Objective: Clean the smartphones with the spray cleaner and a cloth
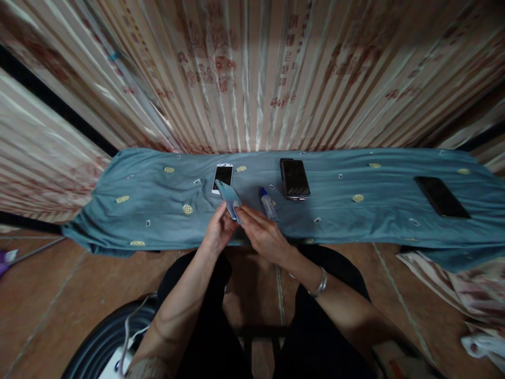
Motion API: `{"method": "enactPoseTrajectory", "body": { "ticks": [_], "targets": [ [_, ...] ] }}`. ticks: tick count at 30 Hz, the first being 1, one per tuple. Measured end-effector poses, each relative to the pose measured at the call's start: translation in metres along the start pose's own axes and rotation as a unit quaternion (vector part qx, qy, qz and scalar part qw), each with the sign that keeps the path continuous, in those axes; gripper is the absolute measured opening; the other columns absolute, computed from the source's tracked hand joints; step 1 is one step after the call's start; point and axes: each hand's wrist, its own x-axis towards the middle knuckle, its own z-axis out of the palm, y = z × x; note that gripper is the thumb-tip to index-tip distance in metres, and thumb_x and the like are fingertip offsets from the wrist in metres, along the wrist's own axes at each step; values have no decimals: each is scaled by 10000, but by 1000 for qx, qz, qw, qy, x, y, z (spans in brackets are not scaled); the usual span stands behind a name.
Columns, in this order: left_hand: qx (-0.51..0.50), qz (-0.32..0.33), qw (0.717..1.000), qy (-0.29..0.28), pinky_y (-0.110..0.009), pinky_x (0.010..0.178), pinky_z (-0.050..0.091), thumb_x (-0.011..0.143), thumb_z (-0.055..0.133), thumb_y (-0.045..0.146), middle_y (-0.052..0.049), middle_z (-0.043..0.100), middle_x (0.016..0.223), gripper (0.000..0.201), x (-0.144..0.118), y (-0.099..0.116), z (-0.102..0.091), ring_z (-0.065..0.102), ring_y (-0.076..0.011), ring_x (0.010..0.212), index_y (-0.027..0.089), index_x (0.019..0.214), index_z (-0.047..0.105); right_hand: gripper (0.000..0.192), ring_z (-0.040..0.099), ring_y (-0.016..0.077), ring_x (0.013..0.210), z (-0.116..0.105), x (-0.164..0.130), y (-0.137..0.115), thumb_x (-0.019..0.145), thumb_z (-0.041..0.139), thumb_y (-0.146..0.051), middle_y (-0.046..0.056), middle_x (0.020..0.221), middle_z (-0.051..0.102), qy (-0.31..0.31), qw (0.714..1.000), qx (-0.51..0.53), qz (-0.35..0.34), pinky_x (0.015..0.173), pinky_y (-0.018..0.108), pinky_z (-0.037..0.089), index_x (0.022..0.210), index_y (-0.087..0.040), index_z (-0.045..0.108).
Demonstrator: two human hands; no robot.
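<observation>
Count on the blue cloth (158,210): three phones lying flat, one small bottle, plus one more phone-shaped piece in the hands. White phone (223,177) sits just behind the hands, screen dark. Black phone (294,179) is right of centre, near the back edge. Second black phone (442,197) is far out to the right, well apart from the rest. The clear bottle with the blue cap (268,203) lies on its side between the white phone and the nearer black one, just beside the right hand.

Both hands are up front at the cloth's near edge, forearms converging from the lap. Left hand (219,230) is curled, fingers closed on the lower end of a light blue phone case (229,198), which is tilted up off the cloth, top end overlapping the white phone in view. Right hand (263,235) is palm down, fingertips pressed together on the case's lower edge, touching the left hand. Silver bracelet (320,283) on the right wrist. Can't tell whether the case holds a phone. Striped curtain (252,73) hangs behind the table.
</observation>
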Motion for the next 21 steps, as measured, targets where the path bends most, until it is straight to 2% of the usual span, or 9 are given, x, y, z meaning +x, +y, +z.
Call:
{"method": "enactPoseTrajectory", "body": {
  "ticks": [6,12,17,21],
  "targets": [
    [10,10,1000,-10,-335,921,583,841,704,347,-71,791,838,185,2,4,-3,755,-232,970,169,890,717,560,589,251,1351,3,-5,6,1004,430,-111,119,1453,619,-15,999,-23,20,1152,479,508,1553,-220,442],
    [-9,16,1000,2,-349,938,588,847,700,320,-80,788,817,174,0,8,0,761,-235,943,151,881,716,548,593,257,1343,4,-8,10,991,427,-92,156,1459,607,-21,999,-44,21,1130,495,523,1532,-170,467],
    [-9,16,1000,1,-376,968,578,850,698,337,-91,787,839,198,-1,11,0,754,-252,994,149,913,714,573,616,267,1312,4,-10,16,971,442,-76,149,1421,638,-39,997,-43,43,1132,523,516,1531,-193,473],
    [-2,20,1000,-10,-383,967,579,834,714,373,-83,790,860,234,0,11,-1,747,-254,1017,165,940,712,562,625,269,1299,2,-11,16,969,460,-75,143,1410,647,-30,998,-44,38,1131,523,518,1516,-199,496]
  ]
}}
